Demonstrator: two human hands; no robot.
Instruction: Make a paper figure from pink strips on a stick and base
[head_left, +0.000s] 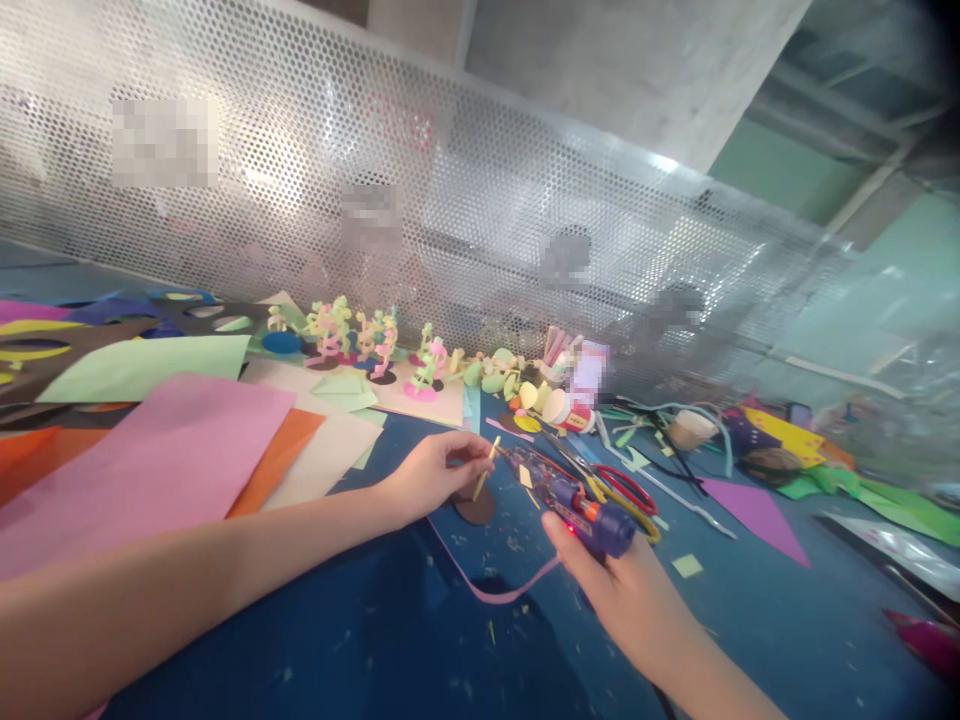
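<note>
L hand [439, 472]: grip closed on a thin yellow stick [486, 467], pinched btwn fingertips, tilted, lower end over a brown disc [475, 506].
R hand [626, 590]: grip closed around a purple glue gun [571, 500]; nozzle is pointed toward the stick, w/ tip just beside it.
Brown disc: laid flat on the blue tabletop [375, 620], directly under L fingers.
Pink strip [495, 590]: curved on tabletop btwn both hands.
Scissors [622, 490]: red/yellow handles, just behind glue gun.
Paper sheets [150, 450]: stacked at L.
Paper figures [360, 340]: lined up at rear by mesh panel [450, 200].
</note>
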